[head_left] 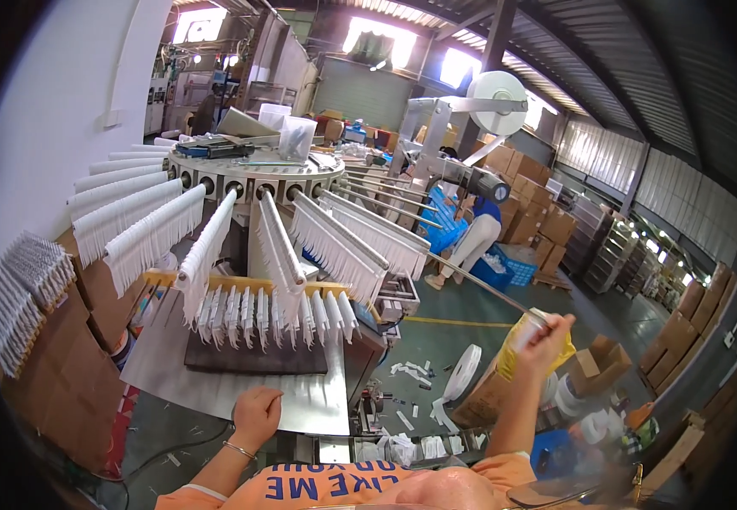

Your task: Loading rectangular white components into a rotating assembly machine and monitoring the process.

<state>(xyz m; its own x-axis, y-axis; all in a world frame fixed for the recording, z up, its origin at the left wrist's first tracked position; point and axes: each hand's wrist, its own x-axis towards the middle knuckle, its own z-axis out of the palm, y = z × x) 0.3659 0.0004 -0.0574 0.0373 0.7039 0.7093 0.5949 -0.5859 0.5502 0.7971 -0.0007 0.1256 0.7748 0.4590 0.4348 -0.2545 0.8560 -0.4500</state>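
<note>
My right hand (543,342), raised at the right, is closed around the outer end of a long bare metal rod (492,291). A pale piece shows beside its fingers, too blurred to name. My left hand (258,414) is curled in a loose fist above the near edge of a sheet-metal table (309,406), and nothing shows in it. The rod sticks out of a round metal turntable (258,175). Other rods on the turntable carry rows of hanging white strips (347,248). More white strips (245,316) hang from a yellow bar over the table.
Bundled white strips (24,293) lie on cardboard boxes at the left. A large white reel (498,102) stands above the machine. Beyond the rod, a person (477,234) bends by blue crates (513,265). White scraps (411,371) and an open carton (598,365) are on the floor.
</note>
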